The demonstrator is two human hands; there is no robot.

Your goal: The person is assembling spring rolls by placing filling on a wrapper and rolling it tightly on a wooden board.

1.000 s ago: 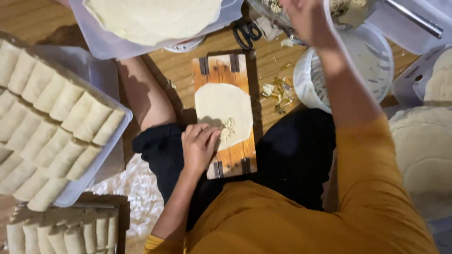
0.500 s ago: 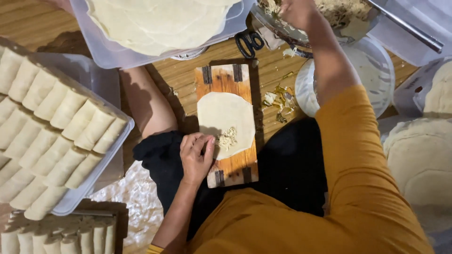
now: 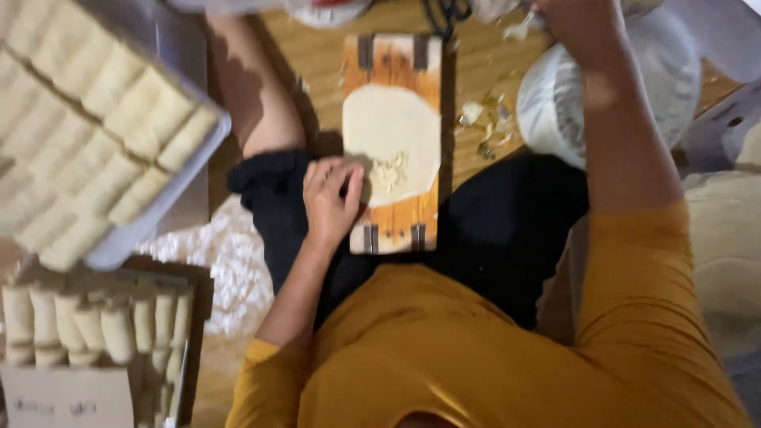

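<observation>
A wooden board (image 3: 394, 226) lies on my lap and carries a round pale dough wrapper (image 3: 392, 119). A small heap of shredded filling (image 3: 391, 171) sits on the wrapper's near part. My left hand (image 3: 329, 198) rests on the wrapper's left edge beside the filling, fingers loosely curled, gripping nothing. My right arm, in an orange sleeve, stretches to the top right. My right hand (image 3: 583, 24) is partly cut off by the frame's top edge, above a white bucket (image 3: 555, 103). A small pale thing shows beside its fingers; I cannot tell whether they grip it.
A plastic tray (image 3: 162, 210) packed with several pale rolls stands at the left, and a box (image 3: 95, 392) of more rolls lies below it. Filling scraps (image 3: 483, 127) dot the wooden floor. A stack of wrappers (image 3: 725, 238) sits at the right. Scissors (image 3: 444, 12) lie at the top.
The view has closed in on the board and shifted. My left hand stays at the wrapper's left edge. My right hand stays stretched to the top right.
</observation>
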